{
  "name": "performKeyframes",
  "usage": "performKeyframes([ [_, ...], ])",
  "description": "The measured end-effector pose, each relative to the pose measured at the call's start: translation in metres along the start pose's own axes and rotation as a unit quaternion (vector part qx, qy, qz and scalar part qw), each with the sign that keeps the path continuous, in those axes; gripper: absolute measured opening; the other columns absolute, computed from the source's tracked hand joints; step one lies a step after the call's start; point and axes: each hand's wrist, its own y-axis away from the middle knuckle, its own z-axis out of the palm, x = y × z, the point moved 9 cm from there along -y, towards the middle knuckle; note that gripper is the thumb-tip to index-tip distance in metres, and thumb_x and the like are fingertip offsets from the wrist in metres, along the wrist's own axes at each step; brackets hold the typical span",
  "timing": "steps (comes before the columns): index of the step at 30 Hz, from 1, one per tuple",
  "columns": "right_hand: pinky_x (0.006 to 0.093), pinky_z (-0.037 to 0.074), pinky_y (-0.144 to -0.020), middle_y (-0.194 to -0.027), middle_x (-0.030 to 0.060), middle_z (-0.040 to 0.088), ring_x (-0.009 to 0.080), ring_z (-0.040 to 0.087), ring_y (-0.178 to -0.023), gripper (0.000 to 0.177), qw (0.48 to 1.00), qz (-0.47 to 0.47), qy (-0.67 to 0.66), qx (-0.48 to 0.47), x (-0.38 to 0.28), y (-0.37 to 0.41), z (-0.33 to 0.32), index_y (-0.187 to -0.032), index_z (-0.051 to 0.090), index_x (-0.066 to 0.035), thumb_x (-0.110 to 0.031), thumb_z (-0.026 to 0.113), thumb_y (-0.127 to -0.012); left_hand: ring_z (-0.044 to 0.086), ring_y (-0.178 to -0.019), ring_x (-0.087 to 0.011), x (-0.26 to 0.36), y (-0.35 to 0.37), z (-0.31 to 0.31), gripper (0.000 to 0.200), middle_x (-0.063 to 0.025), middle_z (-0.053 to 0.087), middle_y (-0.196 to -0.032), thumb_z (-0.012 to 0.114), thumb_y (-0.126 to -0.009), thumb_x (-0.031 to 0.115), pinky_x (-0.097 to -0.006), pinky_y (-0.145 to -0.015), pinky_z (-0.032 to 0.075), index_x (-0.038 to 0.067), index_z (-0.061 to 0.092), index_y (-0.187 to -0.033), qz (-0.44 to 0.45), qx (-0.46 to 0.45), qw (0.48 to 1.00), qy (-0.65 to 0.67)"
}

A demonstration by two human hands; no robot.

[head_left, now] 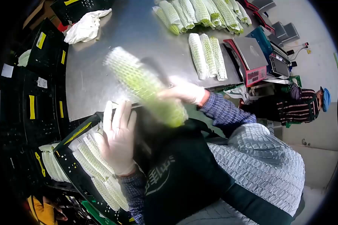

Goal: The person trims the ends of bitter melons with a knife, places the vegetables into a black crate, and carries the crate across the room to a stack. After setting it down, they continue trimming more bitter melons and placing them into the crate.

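My right hand (184,92), in a white glove, is closed round the lower part of a long green vegetable in a white foam net sleeve (139,78). Motion blurs the vegetable, which is tilted above the front edge of the steel table. My left hand (118,140), gloved too, has its palm up and fingers stretched out, with nothing in it. Beneath it is a black crate (65,165) holding several similar net-wrapped vegetables (92,161), partly hidden by the hand and sleeve. Three more wrapped vegetables (207,56) lie side by side on the table.
More wrapped vegetables (199,13) lie in a row at the table's (90,82) far side. A red scale (249,56) stands at right, a white cloth (87,27) at left. Black crates (41,101) are stacked at left. Two other people, one in stripes (294,105), one in yellow (41,210), are nearby.
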Motion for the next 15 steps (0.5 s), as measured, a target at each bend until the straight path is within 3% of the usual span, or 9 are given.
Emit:
performKeyframes([
  [1, 0.0272, 0.051, -0.095, -0.12, 0.011, 0.067, 0.0173, 0.064, -0.107, 0.056, 0.998, 0.003, -0.059, 0.034, 0.001, 0.01, -0.028, -0.134, 0.056, 0.005, -0.023, 0.075, -0.09, 0.026, -0.147, -0.0436, 0.004, -0.002, -0.003, 0.092, -0.0343, 0.02, -0.158, 0.043, -0.101, 0.054, -0.0518, -0.121, 0.022, -0.007, 0.004, -0.156, 0.008, 0.008, 0.997, -0.071],
  [3, 0.0279, 0.051, -0.094, -0.123, 0.0137, 0.065, 0.0176, 0.063, -0.108, 0.059, 0.977, 0.04, -0.013, 0.209, 0.057, 0.041, -0.141, -0.134, 0.055, 0.006, -0.024, 0.076, -0.088, 0.033, -0.144, -0.0433, 0.017, 0.004, -0.018, 0.091, -0.0344, 0.025, -0.156, 0.043, -0.101, 0.054, -0.051, -0.12, 0.026, -0.009, 0.008, -0.156, 0.018, 0.023, 0.978, -0.207],
  [5, 0.0296, 0.052, -0.093, -0.119, 0.0139, 0.067, 0.019, 0.065, -0.105, 0.065, 0.969, 0.018, -0.015, 0.246, 0.027, 0.069, -0.18, -0.132, 0.056, 0.006, -0.029, 0.08, -0.084, 0.047, -0.136, -0.0396, 0.037, 0.024, -0.053, 0.079, -0.0329, 0.041, -0.148, 0.041, -0.103, 0.049, -0.0466, -0.116, 0.035, -0.011, 0.025, -0.152, 0.061, 0.112, 0.954, -0.271],
  [8, 0.0307, 0.053, -0.09, -0.114, 0.0154, 0.071, 0.02, 0.068, -0.1, 0.072, 0.908, 0.068, 0.207, 0.356, 0.044, 0.103, -0.304, -0.132, 0.056, 0.007, -0.033, 0.083, -0.079, 0.052, -0.132, -0.0348, 0.067, 0.072, -0.101, 0.069, -0.028, 0.046, -0.146, 0.045, -0.104, 0.043, -0.043, -0.111, 0.044, -0.009, 0.034, -0.149, 0.09, 0.284, 0.909, -0.29],
  [9, 0.0309, 0.053, -0.089, -0.112, 0.0161, 0.072, 0.02, 0.069, -0.099, 0.074, 0.876, 0.066, 0.273, 0.392, 0.046, 0.11, -0.331, -0.132, 0.056, 0.007, -0.034, 0.084, -0.078, 0.06, -0.121, -0.0296, 0.075, 0.097, -0.126, 0.062, -0.0246, 0.055, -0.138, 0.044, -0.104, 0.041, -0.0406, -0.105, 0.049, -0.006, 0.042, -0.144, 0.106, 0.338, 0.892, -0.282],
  [11, 0.0368, 0.053, -0.091, -0.113, 0.0216, 0.071, 0.0295, 0.07, -0.103, 0.085, 0.774, 0.128, 0.468, 0.408, 0.025, 0.109, -0.344, -0.135, 0.055, 0.003, -0.052, 0.079, -0.075, 0.06, -0.118, -0.0281, 0.086, 0.13, -0.159, 0.06, -0.0231, 0.056, -0.136, 0.043, -0.105, 0.039, -0.0393, -0.103, 0.049, -0.007, 0.041, -0.144, 0.117, 0.366, 0.892, -0.237],
  [13, 0.0399, 0.053, -0.091, -0.114, 0.0242, 0.07, 0.0342, 0.069, -0.105, 0.09, 0.684, 0.22, 0.568, 0.401, 0.021, 0.099, -0.345, -0.135, 0.055, 0.001, -0.06, 0.075, -0.073, 0.055, -0.128, -0.031, 0.096, 0.175, -0.199, 0.057, -0.0221, 0.053, -0.141, 0.043, -0.106, 0.038, -0.0421, -0.109, 0.046, -0.006, 0.043, -0.143, 0.106, 0.409, 0.884, -0.201],
  [14, 0.0414, 0.053, -0.09, -0.111, 0.0239, 0.07, 0.0363, 0.069, -0.102, 0.088, 0.698, 0.224, 0.559, 0.388, 0.021, 0.096, -0.347, -0.135, 0.055, -0.003, -0.062, 0.074, -0.073, 0.055, -0.128, -0.0303, 0.096, 0.183, -0.207, 0.055, -0.0199, 0.054, -0.14, 0.043, -0.106, 0.039, -0.0417, -0.109, 0.045, -0.004, 0.045, -0.142, 0.093, 0.429, 0.878, -0.192],
  [15, 0.0432, 0.053, -0.087, -0.105, 0.0214, 0.072, 0.0369, 0.07, -0.098, 0.083, 0.665, 0.223, 0.592, 0.397, 0.01, 0.096, -0.337, -0.135, 0.055, -0.006, -0.06, 0.072, -0.076, 0.055, -0.127, -0.0284, 0.095, 0.195, -0.211, 0.054, -0.018, 0.054, -0.14, 0.044, -0.106, 0.038, -0.0407, -0.107, 0.046, -0.002, 0.046, -0.142, 0.082, 0.487, 0.843, -0.212],
])
